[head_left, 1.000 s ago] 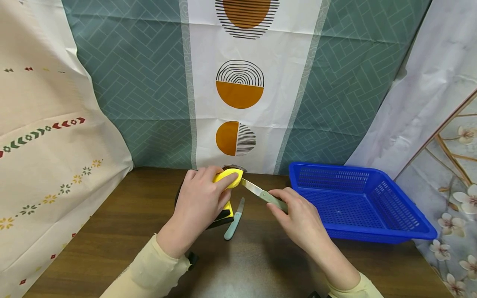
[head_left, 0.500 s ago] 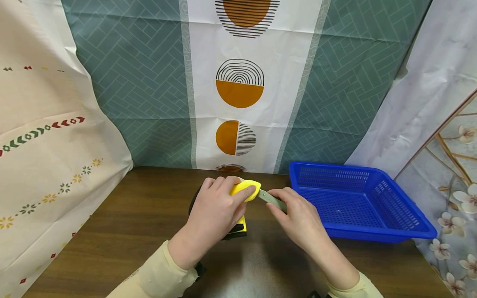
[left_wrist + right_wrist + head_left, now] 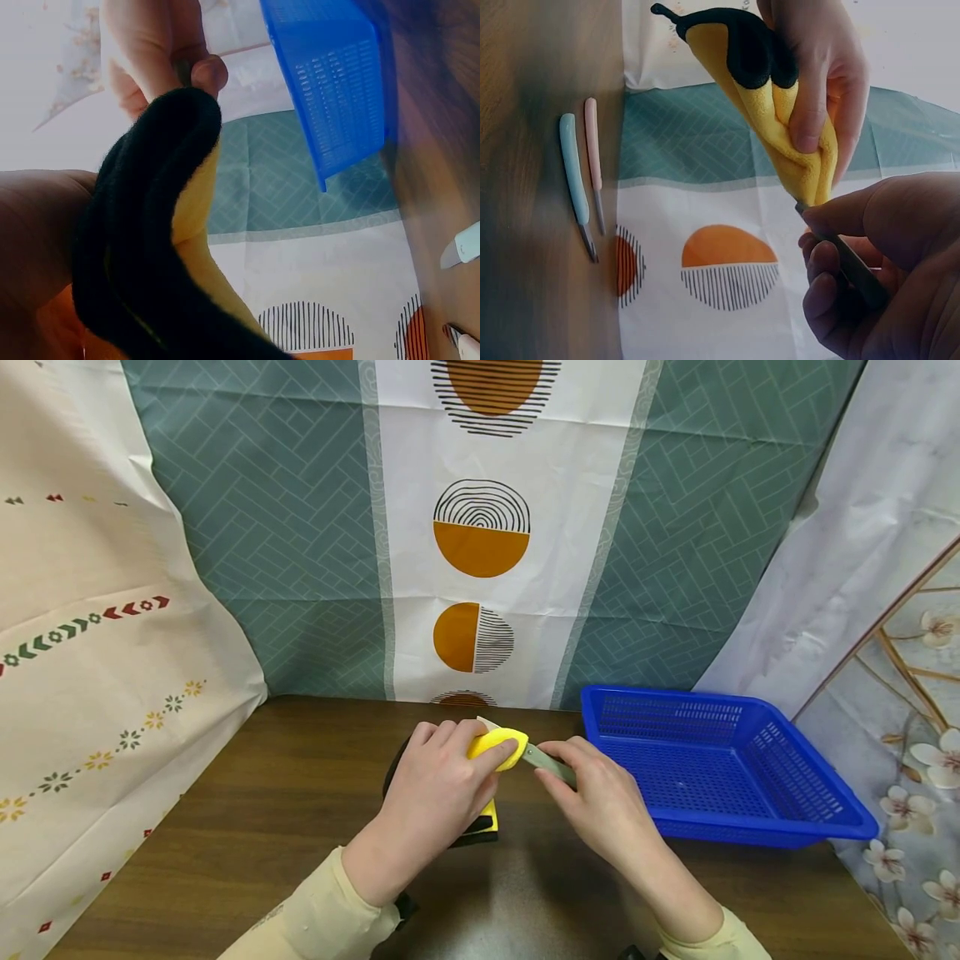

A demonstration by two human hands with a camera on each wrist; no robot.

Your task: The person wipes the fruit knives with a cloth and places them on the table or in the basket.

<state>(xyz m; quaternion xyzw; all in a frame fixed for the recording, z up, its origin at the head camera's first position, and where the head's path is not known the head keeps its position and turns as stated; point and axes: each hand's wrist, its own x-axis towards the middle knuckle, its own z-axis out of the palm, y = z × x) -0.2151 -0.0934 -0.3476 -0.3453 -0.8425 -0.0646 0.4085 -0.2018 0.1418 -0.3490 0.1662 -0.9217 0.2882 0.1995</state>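
A: Holding what, and with which hand?

B: Pinching a yellow microfibre cloth (image 3: 769, 124) in the left hand (image 3: 442, 789), with the thumb pressed on its near side. Gripping a green-handled knife (image 3: 551, 766) in the right hand (image 3: 600, 789), with thumb and curled fingers around the handle.

A: Wrapped how?

B: Folded round the blade (image 3: 486, 723), in front of the person and above the wooden table (image 3: 225, 827), with only a pale sliver, apparently the tip, showing past the far side. Impossible to tell the cutting edge's direction inside the fold.

A: Likely to go wrong where?

B: Most likely at the left fingertips, to judge by their closeness to the covered steel. Could cut through the fabric by squeezing too hard, or by rubbing along the edge. Could also bare the blade against skin by letting the folds loosen.

A: Anything else to watch?

B: Yes, the loose black edging (image 3: 161, 172), dangling below the left hand. Might catch on a light-blue-handled knife (image 3: 571, 165) or a pink-handled knife (image 3: 592, 142), both lying side by side on the table, by dipping too low. Less worrying: the blue plastic basket (image 3: 757, 828), off to the right, well apart from the cloth.
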